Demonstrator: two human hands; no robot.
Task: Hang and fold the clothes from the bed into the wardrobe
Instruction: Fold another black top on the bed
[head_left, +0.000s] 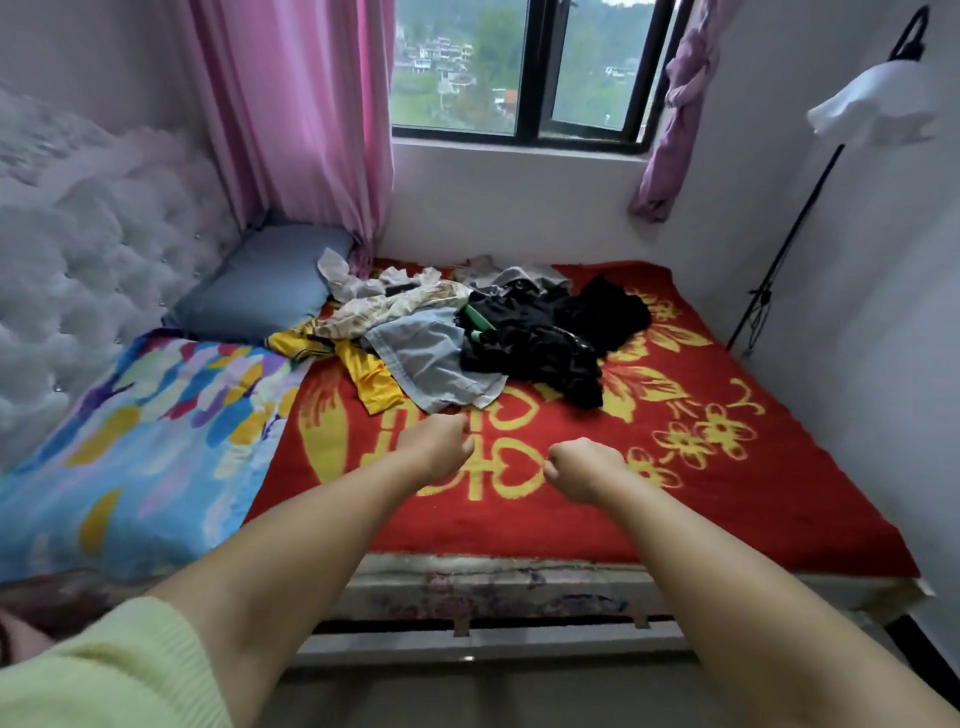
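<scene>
Left hand: the left hand (440, 451) is hovering over the red blanket with its fingers curled into a loose fist, holding nothing, just short of the near edge of the clothes.
Right hand: the right hand (581, 470) is hanging beside it, also curled closed and gripping nothing; the two hands are sitting near each other but apart.
Arms: both bare forearms are reaching forward from the foot of the bed; a pale green sleeve (104, 670) is showing at the left elbow.
Clothes: the clothes pile (467, 332) is lying in a heap on the far half of the bed, untouched by either hand.
Pile contents: a yellow garment (366, 371) is spreading at the near left, a light blue-grey garment (434, 364) is lying next to it, black garments (550, 338) are bunching on the right, and pale patterned pieces are lying behind.
Bed: the red blanket (727, 493) with yellow flower motifs is covering the bed.
Bedding: a multicoloured quilt (135, 441) is lying along the left side; a grey-blue pillow (265, 286) is sitting at the far left corner against the tufted headboard (78, 260).
Surroundings: a pink curtain (296, 114) is hanging left of the window (519, 67); a purple curtain (670, 119) is hanging knotted at its right.
Wardrobe: not in view.
</scene>
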